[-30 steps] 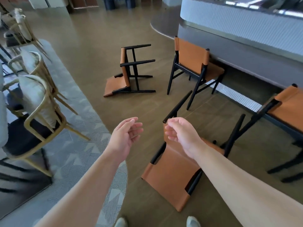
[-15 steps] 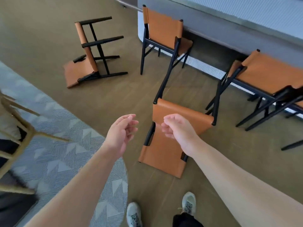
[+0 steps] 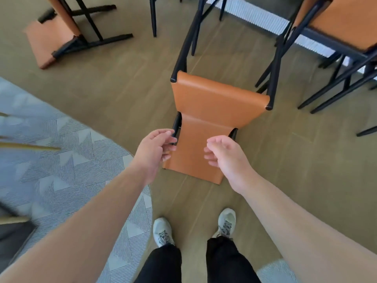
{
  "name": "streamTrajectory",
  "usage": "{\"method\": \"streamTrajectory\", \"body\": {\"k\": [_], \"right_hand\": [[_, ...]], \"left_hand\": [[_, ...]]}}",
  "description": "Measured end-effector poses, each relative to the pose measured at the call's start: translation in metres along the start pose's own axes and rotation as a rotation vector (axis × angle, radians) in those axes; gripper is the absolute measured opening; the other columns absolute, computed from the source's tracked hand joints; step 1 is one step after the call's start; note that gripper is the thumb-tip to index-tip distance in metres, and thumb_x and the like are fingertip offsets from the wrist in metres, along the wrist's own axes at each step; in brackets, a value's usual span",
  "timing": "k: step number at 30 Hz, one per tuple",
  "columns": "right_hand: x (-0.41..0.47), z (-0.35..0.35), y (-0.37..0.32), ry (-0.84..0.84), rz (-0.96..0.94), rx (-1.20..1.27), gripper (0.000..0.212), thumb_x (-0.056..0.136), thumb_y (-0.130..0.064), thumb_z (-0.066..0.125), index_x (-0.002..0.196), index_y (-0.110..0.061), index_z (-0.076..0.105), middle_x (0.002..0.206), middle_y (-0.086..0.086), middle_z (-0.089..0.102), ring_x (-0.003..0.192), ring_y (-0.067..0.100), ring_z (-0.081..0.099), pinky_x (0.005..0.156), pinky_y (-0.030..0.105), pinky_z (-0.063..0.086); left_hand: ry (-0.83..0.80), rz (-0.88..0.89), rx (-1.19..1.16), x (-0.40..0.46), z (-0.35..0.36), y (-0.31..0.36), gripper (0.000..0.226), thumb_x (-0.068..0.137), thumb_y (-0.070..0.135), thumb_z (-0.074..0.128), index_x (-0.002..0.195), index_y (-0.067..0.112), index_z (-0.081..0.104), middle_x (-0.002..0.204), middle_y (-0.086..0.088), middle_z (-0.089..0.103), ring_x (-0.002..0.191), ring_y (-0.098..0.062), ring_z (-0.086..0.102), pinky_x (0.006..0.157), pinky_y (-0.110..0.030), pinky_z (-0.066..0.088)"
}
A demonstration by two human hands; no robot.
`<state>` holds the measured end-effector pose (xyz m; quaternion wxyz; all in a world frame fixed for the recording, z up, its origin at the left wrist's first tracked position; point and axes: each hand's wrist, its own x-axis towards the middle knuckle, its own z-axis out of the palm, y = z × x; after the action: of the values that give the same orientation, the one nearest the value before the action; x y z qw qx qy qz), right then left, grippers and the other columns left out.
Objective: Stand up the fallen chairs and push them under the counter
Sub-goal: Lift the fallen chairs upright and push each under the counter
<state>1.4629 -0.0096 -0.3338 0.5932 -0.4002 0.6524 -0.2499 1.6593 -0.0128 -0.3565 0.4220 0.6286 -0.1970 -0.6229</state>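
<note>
The view has tipped further down since half a second ago: the counter is out of frame, and the person's shoes [image 3: 163, 231] and dark trousers now show fully at the bottom. The fallen chair [image 3: 212, 111] lies on its back on the wooden floor straight ahead, legs pointing away, and fills more of the view than before. Both hands have come down over its tan backrest. The left hand [image 3: 154, 152] reaches the backrest's left edge, fingers loosely curled beside the black frame; whether it touches is unclear. The right hand [image 3: 226, 158] hovers above the right side, fingers half curled, holding nothing. A second fallen chair [image 3: 61, 35] lies upper left, beside the patterned rug [image 3: 61, 160].
</note>
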Motion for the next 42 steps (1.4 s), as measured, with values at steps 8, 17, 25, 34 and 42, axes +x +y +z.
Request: {"method": "streamTrajectory", "body": {"k": [8, 17, 25, 34, 42], "right_hand": [[0.121, 0.001, 0.167, 0.02, 0.084, -0.133, 0.009, 0.086, -0.033, 0.055, 0.091, -0.034, 0.063, 0.095, -0.009, 0.068, 0.089, 0.014, 0.069, 0.085, 0.039, 0.056], [0.268, 0.027, 0.366, 0.034, 0.156, -0.19, 0.014, 0.082, -0.037, 0.053, 0.092, -0.032, 0.061, 0.101, -0.007, 0.065, 0.095, 0.017, 0.065, 0.086, 0.04, 0.054], [0.373, 0.046, 0.502, 0.034, 0.12, -0.384, 0.009, 0.091, -0.033, 0.054, 0.101, -0.032, 0.056, 0.103, -0.014, 0.059, 0.085, -0.001, 0.055, 0.062, 0.025, 0.04], [0.393, 0.049, 0.577, -0.022, -0.084, -1.058, 0.05, 0.093, -0.033, 0.055, 0.141, -0.025, 0.041, 0.139, -0.004, 0.034, 0.123, 0.019, 0.039, 0.095, 0.035, 0.042], [0.407, 0.033, 0.613, -0.075, -0.195, -1.566, 0.106, 0.086, -0.022, 0.064, 0.154, -0.024, -0.018, 0.159, 0.014, -0.019, 0.148, 0.037, -0.006, 0.119, 0.051, 0.008]], "left_hand": [[0.033, -0.09, 0.179, 0.113, 0.024, -0.157, 0.011, 0.096, 0.018, 0.057, 0.099, 0.023, 0.067, 0.081, 0.008, 0.069, 0.063, -0.01, 0.057, 0.06, -0.026, 0.037], [0.022, -0.111, 0.302, 0.263, 0.006, -0.328, 0.012, 0.099, 0.018, 0.054, 0.096, 0.021, 0.066, 0.085, 0.004, 0.066, 0.062, -0.007, 0.056, 0.059, -0.025, 0.036], [-0.008, -0.081, 0.514, 0.39, -0.025, -0.456, 0.01, 0.097, 0.02, 0.058, 0.089, 0.023, 0.064, 0.078, 0.007, 0.062, 0.066, -0.008, 0.055, 0.063, -0.023, 0.041], [-0.286, 0.355, 1.332, 0.434, -0.058, -0.533, 0.046, 0.087, 0.019, 0.066, 0.132, 0.013, 0.057, 0.13, -0.011, 0.053, 0.114, -0.033, 0.054, 0.098, -0.039, 0.043], [-0.396, 0.77, 2.157, 0.462, -0.077, -0.559, 0.095, 0.085, 0.022, 0.042, 0.152, 0.025, -0.026, 0.163, -0.016, -0.018, 0.151, -0.036, -0.006, 0.121, -0.054, 0.007]]}}
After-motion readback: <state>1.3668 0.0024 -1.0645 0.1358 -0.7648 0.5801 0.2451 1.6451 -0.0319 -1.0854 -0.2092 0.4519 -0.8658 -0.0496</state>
